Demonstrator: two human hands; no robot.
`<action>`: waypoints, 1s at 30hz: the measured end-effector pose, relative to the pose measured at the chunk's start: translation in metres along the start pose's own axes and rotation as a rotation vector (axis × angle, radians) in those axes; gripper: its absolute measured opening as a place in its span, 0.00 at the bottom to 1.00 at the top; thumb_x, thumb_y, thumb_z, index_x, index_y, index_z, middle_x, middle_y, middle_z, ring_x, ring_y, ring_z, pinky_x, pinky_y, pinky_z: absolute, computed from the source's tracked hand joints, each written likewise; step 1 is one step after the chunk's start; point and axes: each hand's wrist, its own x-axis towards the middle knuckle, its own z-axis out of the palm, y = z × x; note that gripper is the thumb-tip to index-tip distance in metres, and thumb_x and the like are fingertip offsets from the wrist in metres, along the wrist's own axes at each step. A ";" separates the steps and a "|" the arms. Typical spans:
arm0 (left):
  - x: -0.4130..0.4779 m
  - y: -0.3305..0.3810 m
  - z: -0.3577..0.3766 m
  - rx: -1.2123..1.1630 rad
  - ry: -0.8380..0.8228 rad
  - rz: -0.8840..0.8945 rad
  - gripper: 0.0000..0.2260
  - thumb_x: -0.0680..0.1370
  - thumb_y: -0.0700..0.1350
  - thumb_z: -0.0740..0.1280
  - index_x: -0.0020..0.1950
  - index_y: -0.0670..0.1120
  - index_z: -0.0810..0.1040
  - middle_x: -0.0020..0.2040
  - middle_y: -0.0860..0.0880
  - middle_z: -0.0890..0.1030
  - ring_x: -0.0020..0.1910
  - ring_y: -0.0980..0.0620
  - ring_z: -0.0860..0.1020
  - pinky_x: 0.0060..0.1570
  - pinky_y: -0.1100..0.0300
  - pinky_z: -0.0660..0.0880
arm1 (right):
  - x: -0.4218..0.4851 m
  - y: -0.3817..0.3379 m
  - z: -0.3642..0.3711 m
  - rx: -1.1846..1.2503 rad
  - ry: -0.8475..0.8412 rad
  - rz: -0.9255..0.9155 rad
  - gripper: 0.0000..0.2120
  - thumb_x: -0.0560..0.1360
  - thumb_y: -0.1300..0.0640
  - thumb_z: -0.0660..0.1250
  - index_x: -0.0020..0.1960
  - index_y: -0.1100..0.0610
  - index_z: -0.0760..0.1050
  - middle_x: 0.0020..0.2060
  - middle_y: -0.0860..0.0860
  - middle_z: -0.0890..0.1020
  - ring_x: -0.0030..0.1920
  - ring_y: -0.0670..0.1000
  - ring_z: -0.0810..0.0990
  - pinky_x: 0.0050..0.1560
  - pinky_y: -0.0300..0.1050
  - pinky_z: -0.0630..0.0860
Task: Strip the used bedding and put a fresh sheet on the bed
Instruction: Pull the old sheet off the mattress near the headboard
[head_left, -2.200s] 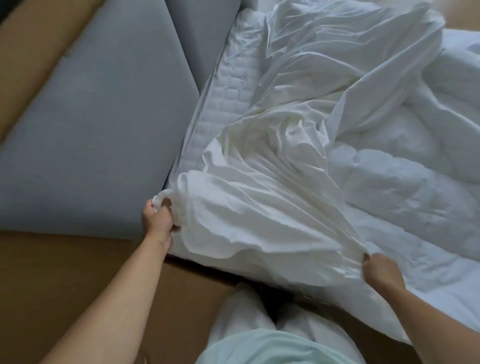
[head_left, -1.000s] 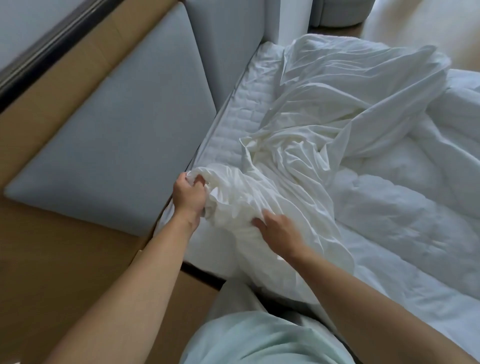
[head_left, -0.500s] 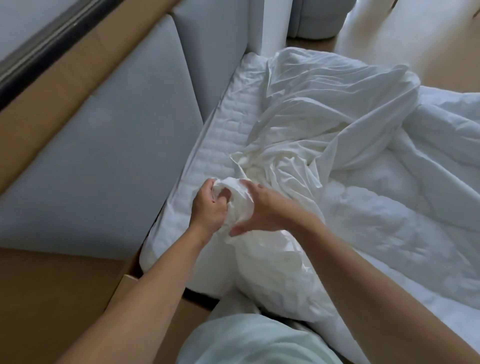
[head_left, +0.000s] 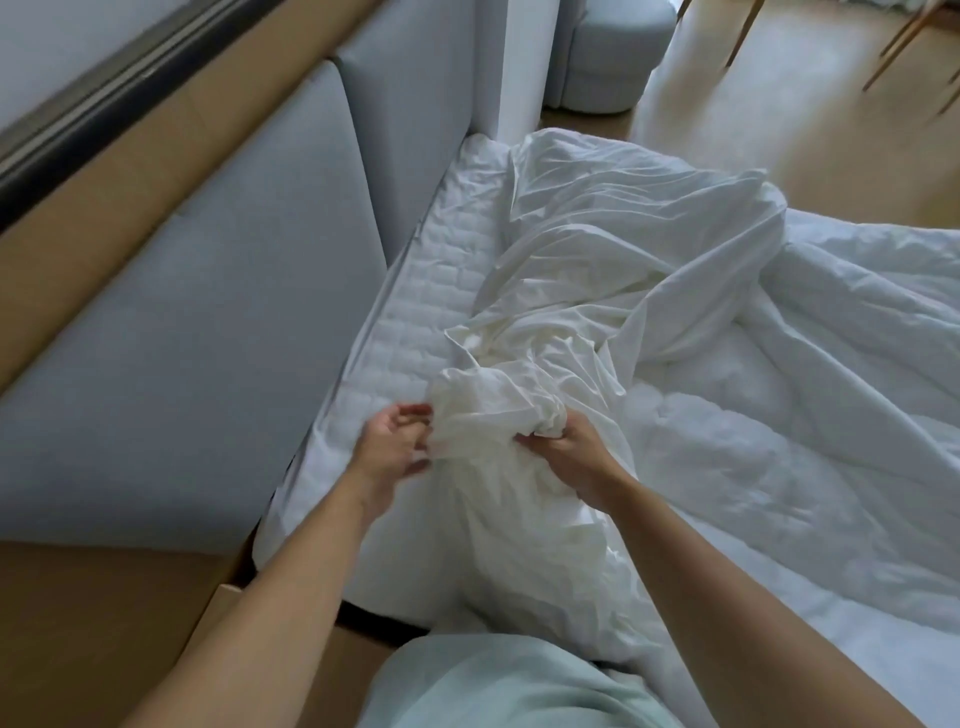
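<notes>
Dim, soft daylight comes from the upper right and leaves pale glare on the floor (head_left: 779, 104). The white sheet (head_left: 597, 270) shows gentle shadows in its folds. The headboard (head_left: 182, 338) side is darker. The left hand (head_left: 392, 449) is motion-blurred. Straight lines bend at the edges and the corners look soft.

sheet (head_left: 597, 270) on mattress (head_left: 415, 332), headboard (head_left: 182, 338) left, duvet (head_left: 779, 441) right

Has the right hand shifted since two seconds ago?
Yes. The right hand moved along the mattress edge toward the grey headboard, and grips the bunched sheet beside the left hand.
</notes>
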 end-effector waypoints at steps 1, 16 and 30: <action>-0.007 -0.007 0.010 -0.003 -0.116 -0.053 0.08 0.79 0.34 0.66 0.54 0.45 0.79 0.45 0.46 0.82 0.41 0.47 0.79 0.42 0.51 0.80 | -0.002 0.000 -0.001 0.013 -0.003 0.004 0.09 0.74 0.61 0.75 0.47 0.46 0.85 0.46 0.47 0.87 0.47 0.46 0.86 0.43 0.39 0.81; -0.026 0.011 0.045 -0.501 0.071 0.200 0.08 0.76 0.33 0.70 0.51 0.45 0.82 0.49 0.44 0.83 0.46 0.46 0.83 0.49 0.54 0.82 | -0.010 0.005 -0.028 -0.144 0.012 -0.003 0.05 0.76 0.54 0.73 0.51 0.47 0.83 0.45 0.46 0.86 0.48 0.47 0.84 0.53 0.51 0.82; -0.032 -0.036 0.097 -0.064 -0.095 0.090 0.15 0.77 0.34 0.71 0.64 0.39 0.79 0.57 0.40 0.84 0.58 0.41 0.82 0.53 0.46 0.82 | 0.014 -0.016 -0.051 0.490 -0.520 0.445 0.34 0.78 0.28 0.51 0.64 0.51 0.81 0.63 0.57 0.81 0.64 0.57 0.80 0.57 0.48 0.80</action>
